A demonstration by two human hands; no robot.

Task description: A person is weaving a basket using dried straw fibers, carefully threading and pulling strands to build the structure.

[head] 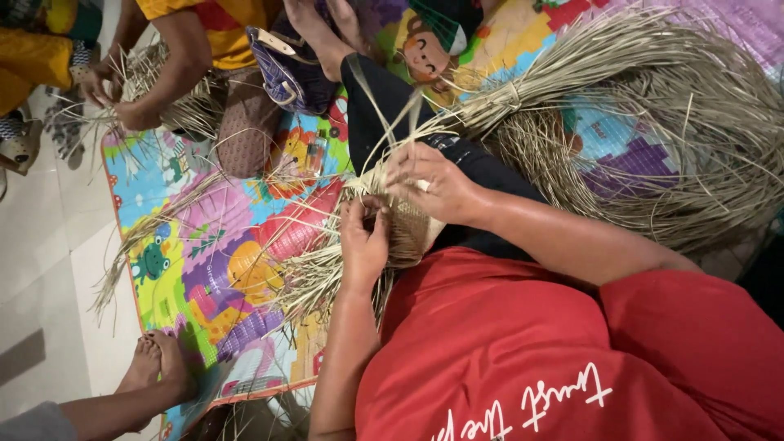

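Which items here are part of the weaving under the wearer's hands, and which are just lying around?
In use: woven straw piece, held by left hand and right hand; loose straw strips.

Lying about: big straw bundle, colourful play mat, purple woven bag.

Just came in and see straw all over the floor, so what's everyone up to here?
The person in the red shirt is sitting on a colourful play mat, working a small woven straw piece with both hands: the left hand pinches strands at its edge, and the right hand grips the top. A big bundle of loose straw lies beside them. Another person's hands at the far end handle more straw, and someone's bare feet rest on the mat's edge.
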